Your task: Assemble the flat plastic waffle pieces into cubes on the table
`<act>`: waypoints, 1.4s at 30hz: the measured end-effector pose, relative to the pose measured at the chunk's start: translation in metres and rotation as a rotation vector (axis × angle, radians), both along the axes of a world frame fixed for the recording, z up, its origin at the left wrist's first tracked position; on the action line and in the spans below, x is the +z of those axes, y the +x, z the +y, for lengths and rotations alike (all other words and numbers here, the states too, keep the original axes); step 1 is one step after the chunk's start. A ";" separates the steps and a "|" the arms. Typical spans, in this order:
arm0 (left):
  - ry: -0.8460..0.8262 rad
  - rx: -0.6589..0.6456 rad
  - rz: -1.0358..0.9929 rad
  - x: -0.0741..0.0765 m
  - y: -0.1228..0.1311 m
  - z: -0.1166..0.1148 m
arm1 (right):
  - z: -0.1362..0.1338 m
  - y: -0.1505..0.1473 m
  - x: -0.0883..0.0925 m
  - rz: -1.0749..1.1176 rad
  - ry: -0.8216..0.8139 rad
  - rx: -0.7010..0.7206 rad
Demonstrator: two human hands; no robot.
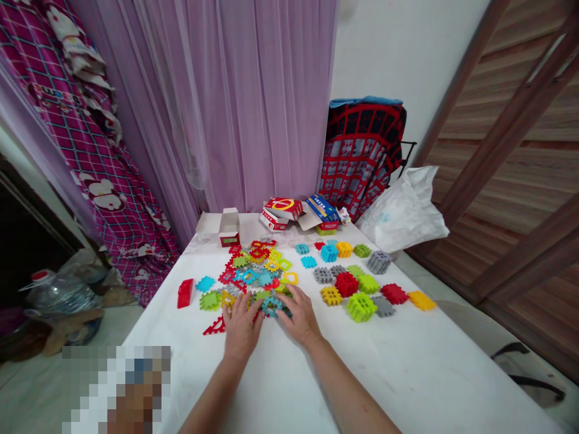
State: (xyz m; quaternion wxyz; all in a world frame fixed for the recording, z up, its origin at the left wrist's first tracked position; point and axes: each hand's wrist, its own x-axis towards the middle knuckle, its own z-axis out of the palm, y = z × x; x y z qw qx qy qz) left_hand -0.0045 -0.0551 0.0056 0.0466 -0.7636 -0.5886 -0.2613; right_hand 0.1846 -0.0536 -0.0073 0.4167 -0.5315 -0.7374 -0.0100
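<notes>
A pile of flat toothed interlocking building pieces (247,276) in red, yellow, green, blue and grey lies in front of my hands. My left hand (242,325) rests at the near edge of the pile, fingers stretched and apart over a yellow piece (227,299). Beside its palm is a red triangular piece (214,327). My right hand (301,314) reaches in from the right with thumb and fingers apart. Between the two hands lies a blue piece (271,305), close to the fingertips; I cannot tell whether either hand grips it. Part of the pile is hidden under the fingers.
Stacked pieces sorted by colour stand on the right, among them a green stack (361,307) and a red one (347,284). A red piece (184,293) sits at the left. Opened cardboard boxes (230,228) and a white plastic bag (402,211) line the white table's (434,374) far side.
</notes>
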 end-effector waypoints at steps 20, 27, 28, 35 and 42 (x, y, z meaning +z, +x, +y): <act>-0.087 -0.005 -0.730 0.008 0.035 -0.023 | -0.024 -0.013 0.020 0.747 -0.297 0.151; -0.293 -0.058 -1.085 0.016 0.036 -0.013 | -0.029 -0.013 0.017 0.603 -0.321 0.219; -0.308 -0.045 -1.088 0.014 0.034 -0.013 | -0.029 -0.012 0.015 0.596 -0.302 0.200; -0.285 -0.096 -0.912 -0.009 0.018 -0.018 | -0.031 0.002 0.010 0.460 -0.207 0.229; -0.412 -0.144 -0.992 -0.006 0.021 -0.018 | -0.039 0.002 0.018 0.094 -0.190 0.303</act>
